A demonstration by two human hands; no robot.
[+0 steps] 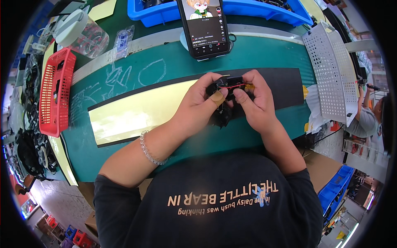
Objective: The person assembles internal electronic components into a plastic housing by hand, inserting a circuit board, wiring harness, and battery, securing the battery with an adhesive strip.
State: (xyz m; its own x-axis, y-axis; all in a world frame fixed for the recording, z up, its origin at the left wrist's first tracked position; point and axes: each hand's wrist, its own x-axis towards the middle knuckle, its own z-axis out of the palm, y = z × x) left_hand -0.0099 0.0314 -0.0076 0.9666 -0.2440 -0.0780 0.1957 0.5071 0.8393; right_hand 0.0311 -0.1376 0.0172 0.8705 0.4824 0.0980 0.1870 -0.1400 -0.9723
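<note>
Dark cloth of the person's shirt [215, 198] fills the lower middle of the frame, and both bare forearms rise from it toward the centre. A beaded bracelet [149, 149] circles the left wrist. Just above, the left hand [198, 103] and the right hand [256, 103] meet at the middle of the frame, both closed around a small black part [229, 84] with red wires. The part sits between the fingertips of the two hands, pinched from either side, with the left thumb, which wears a tan plaster, pressing at its lower edge. More black material hangs below the part, between the two palms, too dark to make out.

Under the hands lies the green surface [165, 66], crossed by a black strip [289, 87] and a pale yellow sheet [132, 115] that runs toward the left of the frame. White chalk-like scribbles mark the green to the upper left of the hands. A red basket [56, 95] stands at the left edge. A white perforated panel [335, 74] leans at the right.

Farther up, a phone [204, 27] stands propped at the top centre, its screen lit, in front of a blue bin [248, 10]. A clear lidded jar [82, 35] sits at the upper left, with a small plastic bag [122, 41] beside it.
</note>
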